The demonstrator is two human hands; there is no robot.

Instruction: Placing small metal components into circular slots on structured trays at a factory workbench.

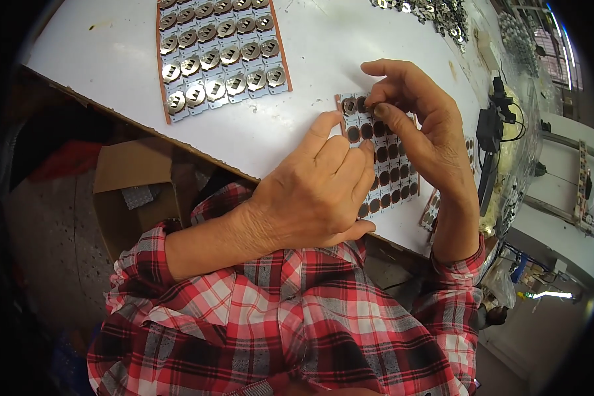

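A circuit board panel (394, 173) with rows of dark round pads lies on the white table before me. A metal clip (349, 106) seems to sit in its upper left corner. My left hand (313, 188) rests over the panel's left side, its index finger reaching to the upper left edge and the other fingers curled; its palm is hidden. Above the panel's top rows, my right hand (421, 125) has thumb and index finger pinched close to a pad. Whatever is between them is too small to make out.
Another panel (221, 56), filled with shiny round metal clips, lies at the far left. A pile of loose metal clips (435, 16) is at the far right. Black adapters and cables (490, 129) line the table's right side. An open cardboard box (132, 165) stands below the left edge.
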